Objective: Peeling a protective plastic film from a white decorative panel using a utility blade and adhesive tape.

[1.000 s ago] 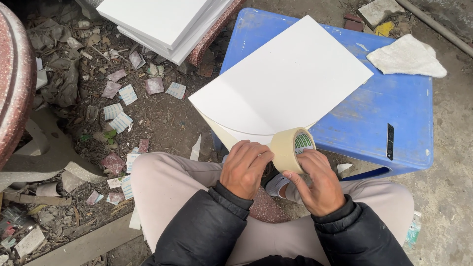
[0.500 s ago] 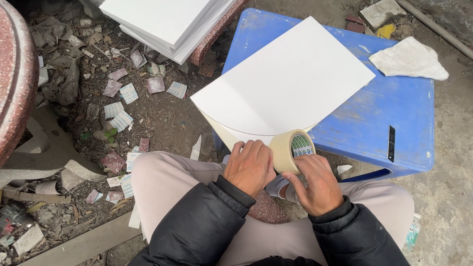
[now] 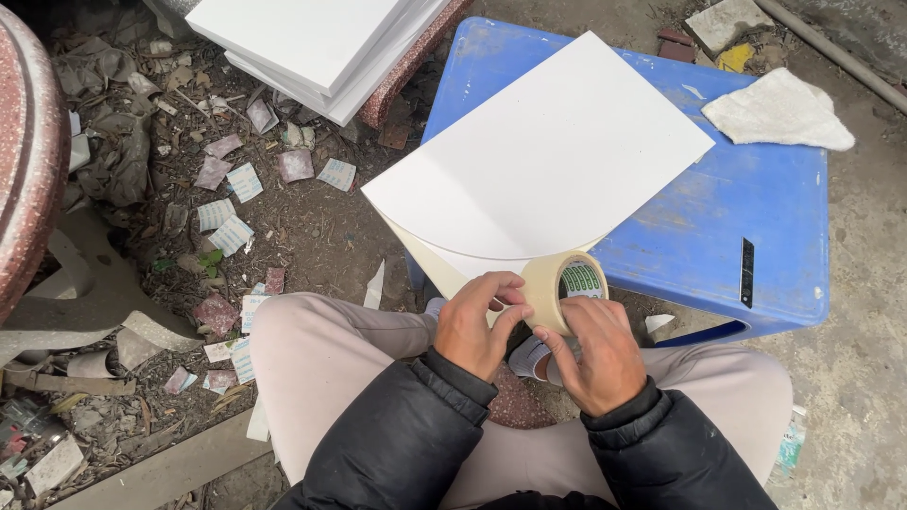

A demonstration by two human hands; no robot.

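Position: seated, knees apart, my black jacket sleeves at the bottom of view; blue plastic bench (image 3: 756, 217) directly in front of me.
Left hand (image 3: 477, 326): fingers curled over the near side of the tape roll (image 3: 565, 288), thumb and forefinger pinching at its outer wrap. Cannot tell whether a loose end is lifted.
Right hand (image 3: 600, 354): closed round the roll from below and the right, thumb lying across the tape's outer face.
Tape roll: beige masking-type tape, cardboard core with a green label inside; held upright on edge between both hands, above my lap, just beside the bench's near edge.
White sheet (image 3: 539, 161): large stiff sheet lying on the bench, one corner overhanging toward me; its near edge curves down and sits just behind the roll.
Bench, other items: crumpled white cloth (image 3: 777, 111) at the far right corner; thin black blade (image 3: 746, 272) near the right front edge, well apart from the sheet.
Ground left: stack of white boards (image 3: 316, 42) on a reddish slab; torn paper scraps (image 3: 231, 203) scattered over the dirt.
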